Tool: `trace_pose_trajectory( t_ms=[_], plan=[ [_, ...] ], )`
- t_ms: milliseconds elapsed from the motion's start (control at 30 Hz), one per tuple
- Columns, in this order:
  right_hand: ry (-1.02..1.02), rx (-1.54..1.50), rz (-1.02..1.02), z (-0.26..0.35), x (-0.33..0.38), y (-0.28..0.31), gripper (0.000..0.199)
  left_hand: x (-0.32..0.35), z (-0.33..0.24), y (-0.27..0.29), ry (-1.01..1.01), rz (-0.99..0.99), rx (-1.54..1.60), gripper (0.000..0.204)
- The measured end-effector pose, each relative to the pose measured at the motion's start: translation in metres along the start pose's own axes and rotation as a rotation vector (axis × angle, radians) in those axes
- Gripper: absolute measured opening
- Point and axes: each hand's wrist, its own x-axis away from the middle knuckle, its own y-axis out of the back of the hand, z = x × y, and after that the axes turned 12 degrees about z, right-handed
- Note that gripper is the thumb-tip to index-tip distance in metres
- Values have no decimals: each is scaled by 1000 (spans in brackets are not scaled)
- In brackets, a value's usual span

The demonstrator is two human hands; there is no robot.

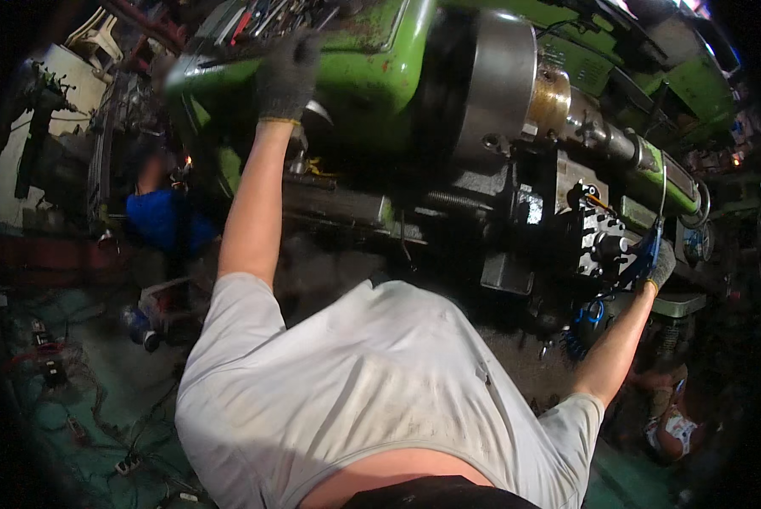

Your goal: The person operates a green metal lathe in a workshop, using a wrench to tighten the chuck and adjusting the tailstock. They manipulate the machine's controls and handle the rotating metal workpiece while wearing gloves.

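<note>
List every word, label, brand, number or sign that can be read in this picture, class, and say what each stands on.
None can be read.
Green machine: no legible lettering; any small markings are too blurred.
Blue tool at the right hand: any marking is too small to read.
Pale shirt: dark stains, no readable print.

Pale chair (103,36), person (167,220) in blue, green floor (622,477)

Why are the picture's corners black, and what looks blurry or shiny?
Head view: the corners are black, probably from the round fisheye lens; head view: the gloved left hand looks a bit blurry; head view: light glints white on the upper edge of the big metal cylinder.
</note>
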Motion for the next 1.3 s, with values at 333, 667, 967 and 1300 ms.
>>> trace_pose_trajectory(
  t_ms=[333, 667, 967, 1300],
  plan=[
    [9, -50, 268, 0, 4, 21, 52, 34, -86, 43, -68, -131, -289, 50],
    [374, 557, -116, 33, -16, 50, 90, 320, -89, -61, 656, 754, 261, 24],
    [316, 15, -367, -6, 4, 4, 41, 487, 59, -133, 1333, 623, 938, 37],
    [-102, -217, -10, 29, 13, 47, 37, 332, -69, -88, 1773, -606, 1327, 29]
  ],
)
